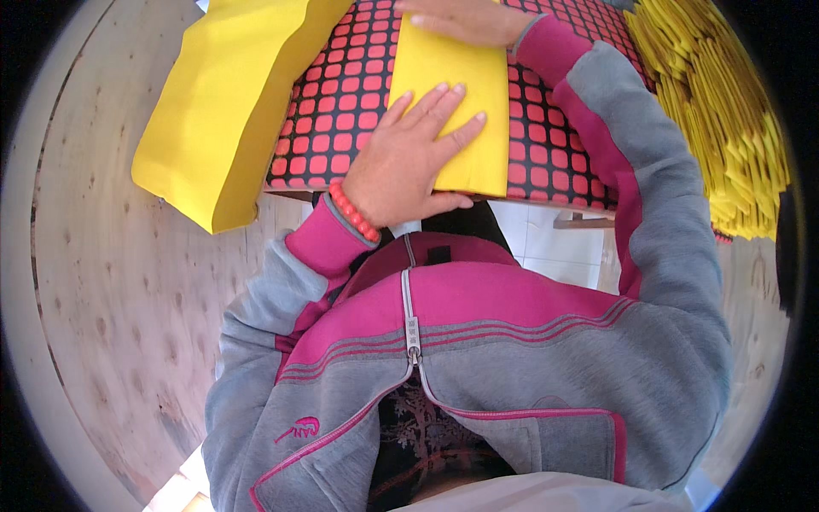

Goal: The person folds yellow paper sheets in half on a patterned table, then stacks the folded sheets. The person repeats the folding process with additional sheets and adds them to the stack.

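Note:
A folded yellow sheet (488, 162), felt-like or fabric, lies lengthwise before me on the table (328, 141) with its red-and-black checked cover. My left hand (411, 158) rests flat across the near part of this sheet, fingers spread and a red bead bracelet at the wrist. Toward the far end, my right hand (467, 19) lies over the same sheet with its fingers stretched out to the left. Neither hand grips anything. The sheet's far end is partly hidden by the right hand and cut off by the picture's edge.
Larger yellow material (217, 102) drapes over the table's left side and hangs past its edge. A tall pile of folded yellow pieces (725, 128) stands at the far right. Wooden boards (111, 256) show at the left, and pale tiles (554, 243) below the table.

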`<action>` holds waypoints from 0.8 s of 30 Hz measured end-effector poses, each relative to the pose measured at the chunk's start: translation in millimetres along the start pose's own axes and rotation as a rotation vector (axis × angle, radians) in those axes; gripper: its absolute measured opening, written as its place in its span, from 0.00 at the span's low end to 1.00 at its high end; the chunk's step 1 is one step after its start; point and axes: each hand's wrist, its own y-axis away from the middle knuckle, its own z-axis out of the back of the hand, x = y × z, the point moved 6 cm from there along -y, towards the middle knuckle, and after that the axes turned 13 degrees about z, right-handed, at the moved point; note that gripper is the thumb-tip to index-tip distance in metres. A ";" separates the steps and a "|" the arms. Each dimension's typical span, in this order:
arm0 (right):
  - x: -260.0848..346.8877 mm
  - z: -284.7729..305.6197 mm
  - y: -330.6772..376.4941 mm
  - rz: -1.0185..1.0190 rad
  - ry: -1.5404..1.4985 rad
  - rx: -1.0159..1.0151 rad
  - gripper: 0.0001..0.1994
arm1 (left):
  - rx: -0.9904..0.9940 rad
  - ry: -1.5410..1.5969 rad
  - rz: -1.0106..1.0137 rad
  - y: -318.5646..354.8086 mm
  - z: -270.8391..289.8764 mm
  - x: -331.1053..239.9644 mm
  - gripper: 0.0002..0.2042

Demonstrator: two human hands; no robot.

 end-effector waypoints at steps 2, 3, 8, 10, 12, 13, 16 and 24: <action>30.3 -7.4 6.0 0.073 0.028 -0.009 0.29 | -0.013 -0.004 -0.031 2.7 0.3 1.1 0.47; 41.3 -10.7 9.4 0.109 0.039 -0.013 0.29 | -0.014 0.094 -0.042 4.7 3.9 2.7 0.44; 44.6 -10.0 11.4 0.127 0.012 -0.075 0.28 | 0.035 0.868 0.120 -8.0 38.9 41.6 0.27; 38.9 -9.8 12.5 0.116 -0.148 -0.097 0.27 | -0.021 0.674 0.037 -27.0 45.0 45.3 0.25; 37.9 -7.7 12.2 0.158 -0.177 -0.132 0.27 | -0.169 0.310 -0.104 -37.0 40.5 37.7 0.20; 40.1 -6.3 12.4 0.200 -0.135 -0.157 0.27 | -0.215 0.187 -0.173 -37.4 34.5 32.6 0.19; 37.9 -9.3 14.5 0.120 -0.109 -0.145 0.27 | -0.019 0.049 -0.163 -35.5 4.8 29.8 0.28; 39.4 -6.0 9.7 0.114 -0.090 -0.144 0.26 | 0.086 -0.068 -0.031 46.2 4.6 -9.0 0.37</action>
